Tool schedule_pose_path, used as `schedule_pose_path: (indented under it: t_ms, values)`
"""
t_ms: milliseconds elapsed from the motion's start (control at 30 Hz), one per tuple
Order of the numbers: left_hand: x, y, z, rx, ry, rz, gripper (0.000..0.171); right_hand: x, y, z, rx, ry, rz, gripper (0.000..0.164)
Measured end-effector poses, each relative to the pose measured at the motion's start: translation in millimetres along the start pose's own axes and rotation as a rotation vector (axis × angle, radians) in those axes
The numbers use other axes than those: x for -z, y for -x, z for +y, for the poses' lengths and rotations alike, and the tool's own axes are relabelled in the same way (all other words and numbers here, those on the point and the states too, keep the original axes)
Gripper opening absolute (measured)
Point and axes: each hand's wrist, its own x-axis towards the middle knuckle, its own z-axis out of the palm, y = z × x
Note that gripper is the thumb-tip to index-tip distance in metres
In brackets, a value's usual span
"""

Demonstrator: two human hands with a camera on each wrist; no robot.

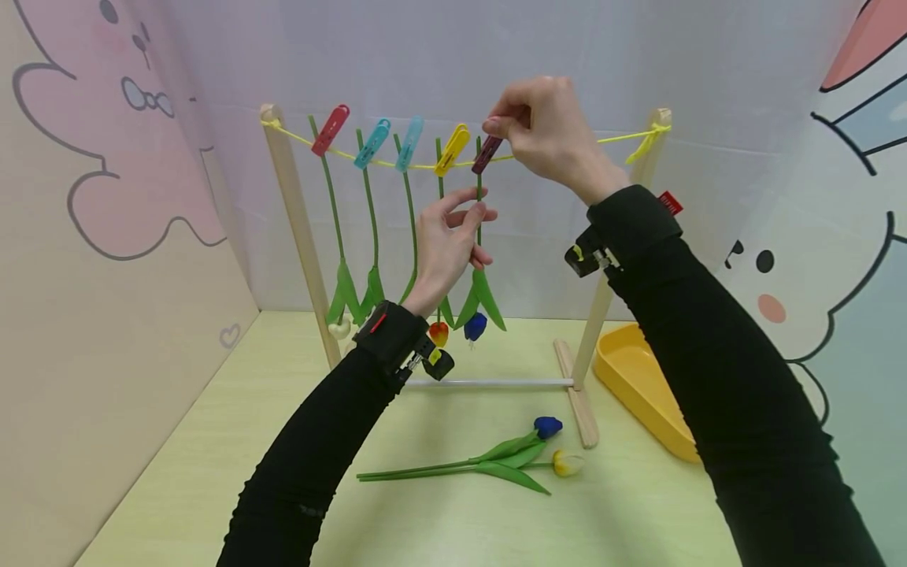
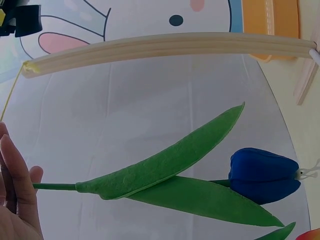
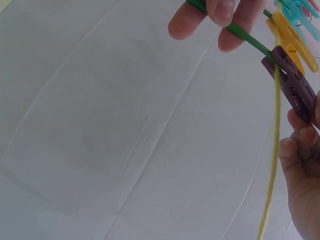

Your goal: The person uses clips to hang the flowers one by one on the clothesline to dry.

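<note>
My right hand pinches the handle end of a dark purple clothespin, whose jaws sit over the yellow string and a green stem. That stem belongs to an upside-down blue tulip, held between the thumb and fingers of my left hand just below the string. Its leaves and blue head hang beneath the hand. To the left, a yellow clothespin, two light blue ones and a red clothespin hold more tulips head-down, partly hidden by my left hand and sleeve.
Wooden posts carry the string, with a white bar low between them. A second blue tulip and a yellow-white tulip lie on the table in front. At the right stands a yellow tray, partly behind my right sleeve.
</note>
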Motion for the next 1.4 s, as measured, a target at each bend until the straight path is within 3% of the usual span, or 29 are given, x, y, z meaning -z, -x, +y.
schedule_pose_path:
  t_ms: [633,1000,1200,1400]
  values:
    - [0.6,0.7,-1.8,-0.014,-0.012,-0.008,0.034,3,4,2,0.000,-0.034,-0.010,0.021]
    - [2.7,6.6,4.3,0.020,-0.017,-0.018,0.039,4,6,4,0.008,-0.073,0.005,0.020]
    - [0.6,11.9,0.9,-0.049,-0.083,0.042,0.042,5,8,5,0.011,-0.087,0.029,0.022]
    - [-0.6,24.0,-5.7,-0.178,-0.105,0.106,0.042,6,15,5,0.049,-0.074,0.076,0.024]
